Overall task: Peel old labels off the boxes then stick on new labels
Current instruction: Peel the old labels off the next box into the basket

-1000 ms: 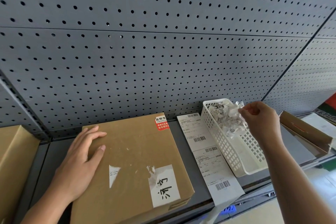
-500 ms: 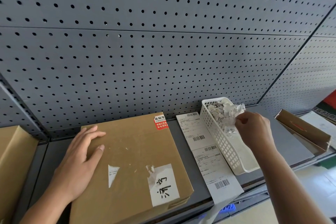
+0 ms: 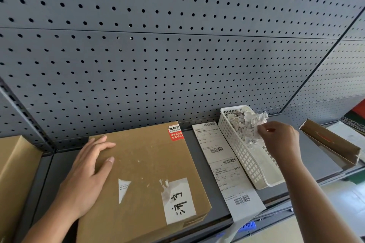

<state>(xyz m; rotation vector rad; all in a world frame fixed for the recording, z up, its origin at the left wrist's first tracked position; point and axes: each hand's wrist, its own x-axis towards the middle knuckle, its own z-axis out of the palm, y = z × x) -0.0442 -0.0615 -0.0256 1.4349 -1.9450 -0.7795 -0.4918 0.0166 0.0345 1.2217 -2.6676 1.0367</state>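
A brown cardboard box (image 3: 146, 165) lies flat on the grey shelf (image 3: 320, 156). Its top carries torn white label remnants (image 3: 123, 188), a white handwritten label (image 3: 178, 200) and a red sticker (image 3: 175, 133). My left hand (image 3: 87, 175) rests flat on the box's left part, fingers straight. To the right of the box lies a strip of new barcode labels (image 3: 227, 169). Over the white plastic basket (image 3: 248, 165) my right hand (image 3: 280, 140) pinches crumpled peeled label scraps (image 3: 254, 122).
The basket's far end holds a heap of paper scraps. A second cardboard box (image 3: 13, 167) stands at the far left, and an open brown carton (image 3: 331, 142) at the far right. Grey pegboard (image 3: 177, 55) backs the shelf. The label strip hangs over the shelf's front edge.
My right hand has moved left and down with the scraps, coming lower over the basket. My left hand has stayed flat on the box.
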